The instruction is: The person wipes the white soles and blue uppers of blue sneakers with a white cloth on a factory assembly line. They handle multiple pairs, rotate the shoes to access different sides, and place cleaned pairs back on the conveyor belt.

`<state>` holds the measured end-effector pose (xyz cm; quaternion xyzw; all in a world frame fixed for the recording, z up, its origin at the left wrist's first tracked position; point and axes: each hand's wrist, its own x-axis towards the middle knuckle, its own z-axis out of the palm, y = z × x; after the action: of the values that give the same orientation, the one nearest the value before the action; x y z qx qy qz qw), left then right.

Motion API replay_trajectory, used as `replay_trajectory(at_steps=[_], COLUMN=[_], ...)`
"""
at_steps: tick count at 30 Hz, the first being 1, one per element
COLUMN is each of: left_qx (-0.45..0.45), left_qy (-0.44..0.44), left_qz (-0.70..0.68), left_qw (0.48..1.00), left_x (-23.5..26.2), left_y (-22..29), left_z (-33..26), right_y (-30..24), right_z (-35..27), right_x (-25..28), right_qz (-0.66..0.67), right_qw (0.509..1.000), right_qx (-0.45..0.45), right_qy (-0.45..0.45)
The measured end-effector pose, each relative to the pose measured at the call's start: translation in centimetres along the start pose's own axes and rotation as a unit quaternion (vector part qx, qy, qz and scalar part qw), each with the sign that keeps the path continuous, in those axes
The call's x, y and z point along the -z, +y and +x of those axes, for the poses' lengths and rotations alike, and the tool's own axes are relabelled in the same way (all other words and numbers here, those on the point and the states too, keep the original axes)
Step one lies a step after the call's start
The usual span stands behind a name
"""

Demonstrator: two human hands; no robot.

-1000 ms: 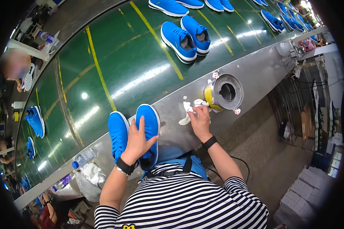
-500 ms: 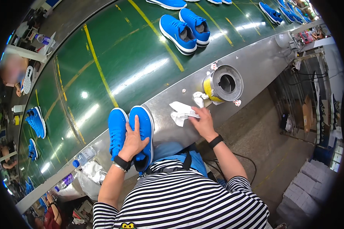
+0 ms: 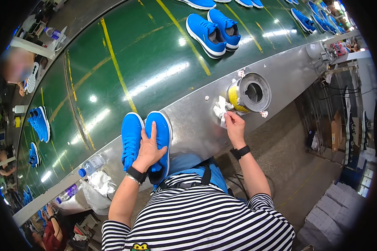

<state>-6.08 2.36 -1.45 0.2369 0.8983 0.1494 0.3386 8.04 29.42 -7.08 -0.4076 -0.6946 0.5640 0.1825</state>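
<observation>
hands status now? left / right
Left hand: open, flat on the pair of blue shoes.
Right hand: closed on a white cloth beside the metal can.

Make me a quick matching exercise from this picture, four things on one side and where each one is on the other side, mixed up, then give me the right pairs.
Things:
1. left hand
2. right hand
3. metal can
4. plastic bottle

Places:
A. lying at the metal ledge's near edge, left of the pair of blue shoes
B. resting flat on the pair of blue shoes
C. standing on the metal ledge, just beyond the white cloth
D. gripping the white cloth

Pairs: 1-B, 2-D, 3-C, 4-A
</observation>
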Motion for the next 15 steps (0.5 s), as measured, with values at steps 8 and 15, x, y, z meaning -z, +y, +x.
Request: replay_trajectory(at_steps=[8,15], left_qx=[-0.011,-0.013], left_qy=[0.002,0.004], left_qz=[-0.007,-0.016], left_qw=[1.0,1.0], left_x=[0.0,0.0], left_y=[-0.2,0.1], left_z=[0.0,-0.1], right_y=[-2.8,0.1], right_z=[-2.2,-1.6], right_x=[-2.2,-1.0], right_qz=[-0.049,-0.229], right_qw=[0.976,0.97], right_qx=[0.124,0.077], right_qy=[-0.173,-0.037])
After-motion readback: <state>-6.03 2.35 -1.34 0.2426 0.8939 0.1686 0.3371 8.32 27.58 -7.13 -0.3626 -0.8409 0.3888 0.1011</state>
